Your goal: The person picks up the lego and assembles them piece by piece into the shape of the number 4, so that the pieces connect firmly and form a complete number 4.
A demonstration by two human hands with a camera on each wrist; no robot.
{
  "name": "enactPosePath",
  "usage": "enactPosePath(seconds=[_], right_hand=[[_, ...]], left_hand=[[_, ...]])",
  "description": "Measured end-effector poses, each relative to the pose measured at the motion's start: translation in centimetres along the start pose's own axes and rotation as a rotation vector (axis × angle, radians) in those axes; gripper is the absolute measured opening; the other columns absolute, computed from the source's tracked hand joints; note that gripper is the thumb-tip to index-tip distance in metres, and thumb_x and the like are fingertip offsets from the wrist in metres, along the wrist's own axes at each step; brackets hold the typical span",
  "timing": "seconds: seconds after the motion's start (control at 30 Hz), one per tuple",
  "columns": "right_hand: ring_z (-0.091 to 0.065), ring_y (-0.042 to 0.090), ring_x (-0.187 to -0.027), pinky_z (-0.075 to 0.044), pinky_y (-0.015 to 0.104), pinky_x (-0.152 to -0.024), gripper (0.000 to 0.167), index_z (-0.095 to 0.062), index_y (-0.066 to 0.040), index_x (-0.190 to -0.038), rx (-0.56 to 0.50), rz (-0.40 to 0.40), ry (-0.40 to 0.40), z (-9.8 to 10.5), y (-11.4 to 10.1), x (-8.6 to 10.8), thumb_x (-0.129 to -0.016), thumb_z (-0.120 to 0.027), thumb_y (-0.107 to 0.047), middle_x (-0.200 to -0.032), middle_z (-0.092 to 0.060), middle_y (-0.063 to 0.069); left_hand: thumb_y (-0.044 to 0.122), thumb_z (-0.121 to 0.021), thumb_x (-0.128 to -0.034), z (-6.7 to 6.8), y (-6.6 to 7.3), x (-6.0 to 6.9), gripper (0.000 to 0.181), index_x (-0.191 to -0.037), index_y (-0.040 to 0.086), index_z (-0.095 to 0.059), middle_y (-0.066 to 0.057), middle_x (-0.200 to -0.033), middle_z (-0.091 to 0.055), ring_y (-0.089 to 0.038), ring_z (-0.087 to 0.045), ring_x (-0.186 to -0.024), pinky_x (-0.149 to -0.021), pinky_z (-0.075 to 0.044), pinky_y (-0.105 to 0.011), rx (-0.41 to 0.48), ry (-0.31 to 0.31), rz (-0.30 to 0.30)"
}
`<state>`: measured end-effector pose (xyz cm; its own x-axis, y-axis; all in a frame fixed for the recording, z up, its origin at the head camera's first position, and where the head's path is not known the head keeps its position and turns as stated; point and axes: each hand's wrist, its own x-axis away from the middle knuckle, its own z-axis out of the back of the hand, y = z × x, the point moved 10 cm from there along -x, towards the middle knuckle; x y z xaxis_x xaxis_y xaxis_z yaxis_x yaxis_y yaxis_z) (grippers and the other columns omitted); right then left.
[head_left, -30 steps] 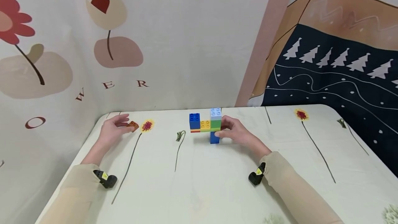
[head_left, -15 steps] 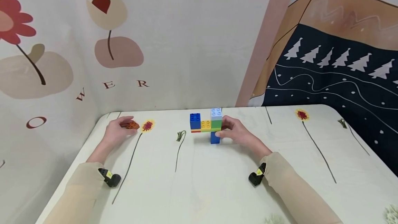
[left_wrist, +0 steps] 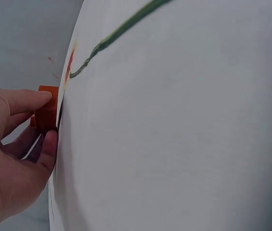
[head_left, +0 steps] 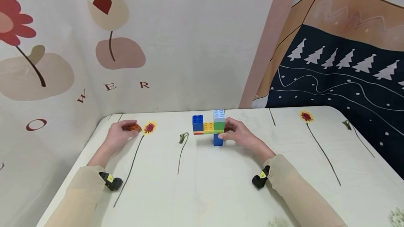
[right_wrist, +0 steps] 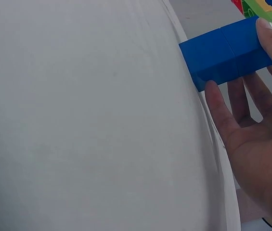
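Observation:
Near the far left of the table, my left hand point(head_left: 118, 135) grips an orange toy brick point(head_left: 135, 127), partly hidden by the fingers in the head view. In the left wrist view, fingers pinch the orange brick point(left_wrist: 47, 109) right by the tabletop. At the back middle stands a building-brick model point(head_left: 208, 128): a blue column with green and light blue bricks above, and a yellow and dark blue arm reaching left. My right hand point(head_left: 238, 134) holds its column, thumb at the front. Two stacked blue bricks point(right_wrist: 227, 50) of that column fill the right wrist view's grasp.
A pale cloth with printed flowers point(head_left: 149, 127) covers the table point(head_left: 202, 181). Behind it hangs a patterned curtain point(head_left: 189, 45), with a dark tree-print section point(head_left: 341, 80) at the right. Each wrist carries a small black camera point(head_left: 260, 178).
My left hand has shifted slightly right and closed further around the orange brick, which has turned a little. My right hand and the model have stayed in place.

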<state>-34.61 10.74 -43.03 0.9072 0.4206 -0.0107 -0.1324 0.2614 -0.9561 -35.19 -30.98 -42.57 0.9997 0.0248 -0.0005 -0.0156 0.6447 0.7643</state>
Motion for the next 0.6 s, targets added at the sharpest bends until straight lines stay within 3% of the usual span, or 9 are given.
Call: enactPosePath(seconds=[0.3,0.6], right_hand=[[-0.058,0.027,-0.109,-0.046,0.038,-0.097,0.034,-0.060,-0.005,-0.124,0.010,-0.013,0.007,0.0,0.2,-0.1,-0.095,-0.076,-0.013,-0.124,-0.067,0.011],[-0.058,0.028,-0.109,-0.047,0.036,-0.096,0.035,-0.060,-0.004,-0.124,0.005,-0.008,0.004,0.0,0.1,0.0,-0.094,-0.076,-0.013,-0.125,-0.067,0.010]], left_hand=[[0.004,-0.065,-0.0972,-0.6,1.6,0.4,0.051,-0.144,-0.008,-0.051,-0.031,-0.137,-0.056,-0.044,-0.054,-0.124,-0.080,-0.049,-0.021,-0.014,-0.050,-0.051],[0.004,-0.066,-0.0974,-1.6,4.3,0.6,0.048,-0.143,-0.006,-0.054,-0.029,-0.135,-0.059,-0.042,-0.054,-0.124,-0.075,-0.051,-0.016,-0.001,-0.069,-0.106]])
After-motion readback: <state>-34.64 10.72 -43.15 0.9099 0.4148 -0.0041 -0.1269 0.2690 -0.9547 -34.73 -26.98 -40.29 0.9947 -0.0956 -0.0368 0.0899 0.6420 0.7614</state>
